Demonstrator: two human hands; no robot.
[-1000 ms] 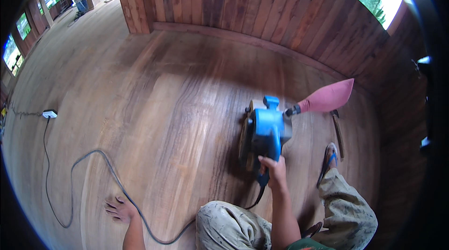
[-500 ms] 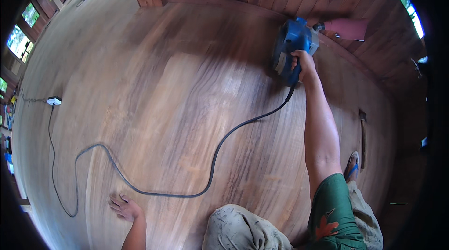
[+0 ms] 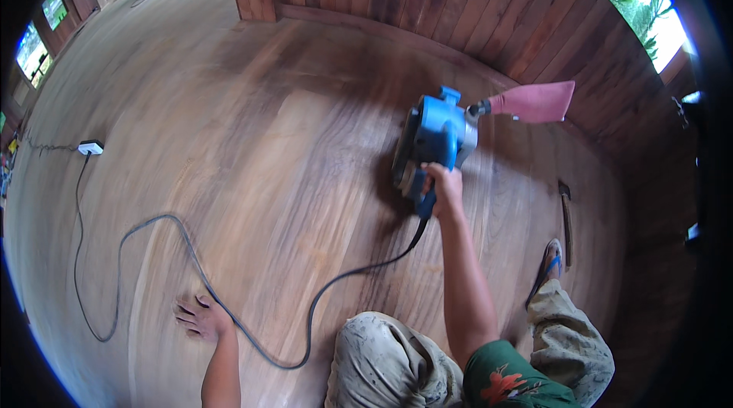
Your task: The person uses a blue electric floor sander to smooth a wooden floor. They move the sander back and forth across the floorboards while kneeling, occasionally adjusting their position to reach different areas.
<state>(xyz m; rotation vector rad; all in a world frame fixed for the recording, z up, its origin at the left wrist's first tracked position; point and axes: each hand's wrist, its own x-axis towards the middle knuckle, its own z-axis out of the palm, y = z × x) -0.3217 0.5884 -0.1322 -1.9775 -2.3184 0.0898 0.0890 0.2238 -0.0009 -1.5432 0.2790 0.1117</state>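
Note:
My right hand (image 3: 446, 187) grips the rear handle of a blue belt sander (image 3: 434, 142) that rests flat on the wooden plank floor (image 3: 290, 148). A pink dust bag (image 3: 534, 101) sticks out from the sander's right side toward the wall. The sander's black power cord (image 3: 229, 309) trails back from the handle, curves past my knee and loops left to a white socket block (image 3: 91, 147). My left hand (image 3: 200, 318) lies flat on the floor with fingers spread, right beside the cord.
A dark wooden plank wall (image 3: 473, 3) curves around the back and right. A hammer-like tool (image 3: 566, 213) lies on the floor at right, near my sandalled foot (image 3: 550, 264). My knees in dusty trousers (image 3: 382, 366) sit at the bottom edge.
The sander has been pulled back from its far reach near the wall toward me, my right arm bending with it. The cord loop has shifted. My left hand stays planted on the floor.

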